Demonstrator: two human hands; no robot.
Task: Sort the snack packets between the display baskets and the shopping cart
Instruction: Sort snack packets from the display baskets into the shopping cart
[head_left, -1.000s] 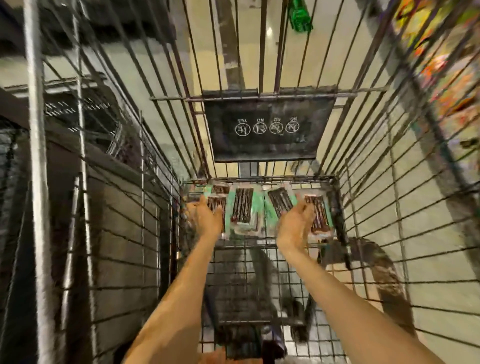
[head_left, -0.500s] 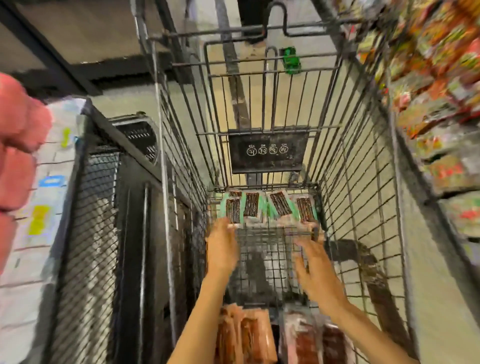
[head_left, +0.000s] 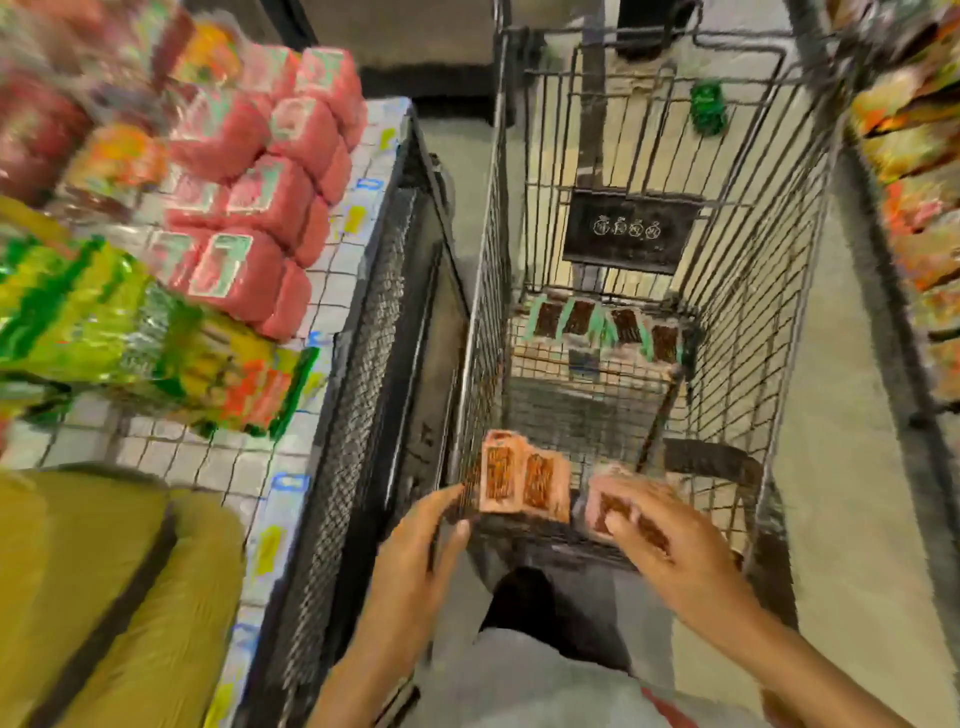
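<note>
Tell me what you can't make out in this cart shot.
All in the head view:
Orange packets: print lost to motion blur.
Right hand: covers one packet; grip unclear.
Left hand: blur and cart wire hide whether it touches a packet.
Green packets: labels too small, behind wire.
Shelf goods on the right: blurred, cut off by the frame edge.

One shopping cart (head_left: 779, 364) carries four green-edged packets (head_left: 579, 317) at its far end and at least three salmon-orange packets (head_left: 522, 480) at its near end: two side by side, one under the right hand (head_left: 670, 551). Two hands are in view, counting the left hand (head_left: 415, 561). One black sign (head_left: 631, 231) bears four round icons, and one green tag (head_left: 707, 106) hangs above it. The pink packs (head_left: 270, 192) on the single display basket (head_left: 363, 364) are too blurred to count.
</note>
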